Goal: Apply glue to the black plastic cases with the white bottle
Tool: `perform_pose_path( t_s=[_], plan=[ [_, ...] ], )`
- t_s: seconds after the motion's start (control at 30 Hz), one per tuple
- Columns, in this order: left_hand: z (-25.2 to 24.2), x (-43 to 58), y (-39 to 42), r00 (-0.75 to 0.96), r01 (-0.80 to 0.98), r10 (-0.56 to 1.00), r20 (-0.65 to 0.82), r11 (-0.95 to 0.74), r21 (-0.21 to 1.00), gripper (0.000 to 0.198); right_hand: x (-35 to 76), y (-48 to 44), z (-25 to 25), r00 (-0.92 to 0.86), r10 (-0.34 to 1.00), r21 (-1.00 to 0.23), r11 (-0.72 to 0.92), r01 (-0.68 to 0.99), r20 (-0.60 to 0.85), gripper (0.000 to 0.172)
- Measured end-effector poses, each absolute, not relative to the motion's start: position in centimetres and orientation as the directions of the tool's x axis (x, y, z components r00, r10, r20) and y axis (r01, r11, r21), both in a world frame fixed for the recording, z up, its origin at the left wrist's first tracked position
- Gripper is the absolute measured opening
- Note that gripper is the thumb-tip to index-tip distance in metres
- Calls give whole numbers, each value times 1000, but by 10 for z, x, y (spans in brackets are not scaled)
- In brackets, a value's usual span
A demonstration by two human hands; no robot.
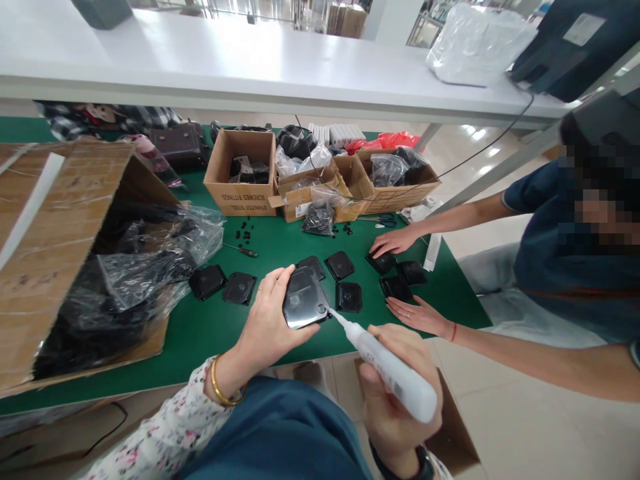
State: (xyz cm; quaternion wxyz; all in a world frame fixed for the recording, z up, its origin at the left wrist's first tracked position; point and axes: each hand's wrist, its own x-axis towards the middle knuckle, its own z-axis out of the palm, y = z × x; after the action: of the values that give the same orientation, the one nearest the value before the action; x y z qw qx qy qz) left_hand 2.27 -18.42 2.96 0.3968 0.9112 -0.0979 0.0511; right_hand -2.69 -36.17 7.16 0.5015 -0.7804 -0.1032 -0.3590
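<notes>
In my left hand (273, 320) is a shiny black square plastic cover (304, 299), held tilted by its edges above the table. My right hand (405, 380) grips a white glue bottle (390, 363) with a long narrow nozzle. The nozzle's tip is at the cover's near right corner, beside a small round hole; whether it touches cannot be made out. Close by on the green table lie similar black covers, one (240, 288) left of my left hand, others (339, 265) beyond the held one and another (349, 297) to its right.
A co-worker's hands (397, 240) rest on black covers (395, 289) at the right. A large carton (60, 220) with bagged black parts stands left. Behind are small cartons (240, 197), a screwdriver (247, 252), loose black bits (243, 235) and a bag of small parts (319, 219).
</notes>
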Motion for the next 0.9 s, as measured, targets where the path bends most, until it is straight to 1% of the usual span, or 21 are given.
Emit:
perform_pose_path(
  t_s=[0.07, 0.2, 0.37, 0.53, 0.6, 0.67, 0.77, 0.83, 0.9],
  plan=[
    [30, 23, -184, 975, -222, -148, 165, -666, 712, 91, -23, -362, 72, 728, -245, -742, -443, 503, 640, 24],
    [30, 23, -184, 973, -232, -162, 165, -669, 706, 91, -19, -364, 69, 701, -322, -765, -383, 518, 636, 23],
    [27, 21, -183, 971, -238, -172, 165, -676, 697, 92, -23, -371, 64, 785, -345, -856, -257, 449, 515, 24],
    [28, 22, -185, 971, -240, -180, 160, -681, 692, 93, -24, -378, 62, 857, -324, -916, -164, 366, 400, 23],
    [23, 23, -185, 972, -235, -180, 154, -681, 694, 92, -21, -380, 61, 867, -359, -938, -95, 334, 345, 24],
    [6, 22, -185, 973, -228, -190, 133, -679, 697, 90, -17, -387, 58, 835, -472, -943, 23, 332, 282, 23],
    [-41, 11, -182, 954, -252, -296, 50, -698, 670, 88, -14, -407, 50, 747, -657, -916, 232, 327, 100, 23],
    [-81, -2, -182, 924, -285, -382, -16, -715, 638, 85, -17, -426, 41, 708, -706, -891, 333, 308, -19, 26],
    [-117, -10, -190, 908, -293, -415, -59, -729, 619, 84, -24, -442, 33, 697, -709, -872, 405, 274, -110, 29]
  ],
)
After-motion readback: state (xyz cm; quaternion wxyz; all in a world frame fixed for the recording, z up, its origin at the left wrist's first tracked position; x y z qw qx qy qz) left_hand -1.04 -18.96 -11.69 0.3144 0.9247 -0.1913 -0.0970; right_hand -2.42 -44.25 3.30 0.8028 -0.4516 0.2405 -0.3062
